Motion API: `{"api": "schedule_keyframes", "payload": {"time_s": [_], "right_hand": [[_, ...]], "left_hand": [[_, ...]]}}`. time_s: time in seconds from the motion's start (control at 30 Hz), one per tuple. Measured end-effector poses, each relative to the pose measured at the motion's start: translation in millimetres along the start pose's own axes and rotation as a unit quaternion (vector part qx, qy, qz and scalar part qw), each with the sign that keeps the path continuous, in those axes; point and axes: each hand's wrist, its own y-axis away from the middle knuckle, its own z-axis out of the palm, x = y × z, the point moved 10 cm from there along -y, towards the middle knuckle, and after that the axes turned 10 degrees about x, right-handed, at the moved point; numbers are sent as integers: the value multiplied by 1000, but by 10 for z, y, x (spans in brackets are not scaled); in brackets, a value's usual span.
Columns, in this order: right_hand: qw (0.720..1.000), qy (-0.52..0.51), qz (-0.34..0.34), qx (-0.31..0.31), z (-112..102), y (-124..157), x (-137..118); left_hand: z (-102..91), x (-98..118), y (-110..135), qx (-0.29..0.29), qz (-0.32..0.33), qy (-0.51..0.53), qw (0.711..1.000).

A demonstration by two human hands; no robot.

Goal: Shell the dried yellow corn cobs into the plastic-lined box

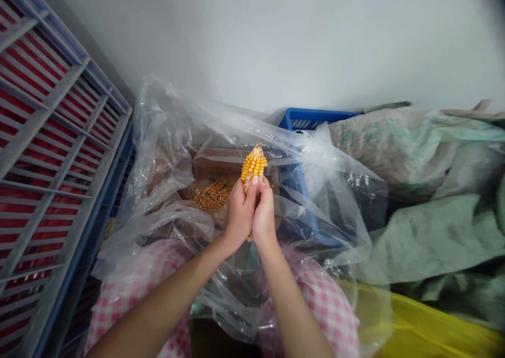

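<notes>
Gripping: left hand and right hand close together around the lower end of a dried corn cob, wrists angled inward.

Fingers: curled and pressed together on the cob, the left fingers and right fingers nearly touching; exact fingertip placement hidden.

Cob: held tilted slightly upright over a cardboard box, orange-yellow kernels showing pale gaps.

Box centre: loose corn kernels in a heap just left of the hands.

Box edges: a clear plastic bag lines and drapes over them.

Far side: a blue plastic crate beyond the bag.

Right: green woven sacks, yellow plastic sheeting below.

Left: a grey-and-blue metal rack with red behind.

Foreground: pink gingham fabric under both forearms.
</notes>
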Motion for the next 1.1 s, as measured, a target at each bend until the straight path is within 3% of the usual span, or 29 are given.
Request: {"api": "schedule_keyframes", "payload": {"time_s": [0.4,0.67,1.1], "right_hand": [[999,-42,9,-2,38,48,-68],[988,-125,85,39,5,44,77],[998,-50,32,20,12,59,41]], "left_hand": [[12,118,-30,-27,67,-60,996],[7,45,-65,-20,35,-93,995],[-30,45,-66,-4,18,-89,996]]}}
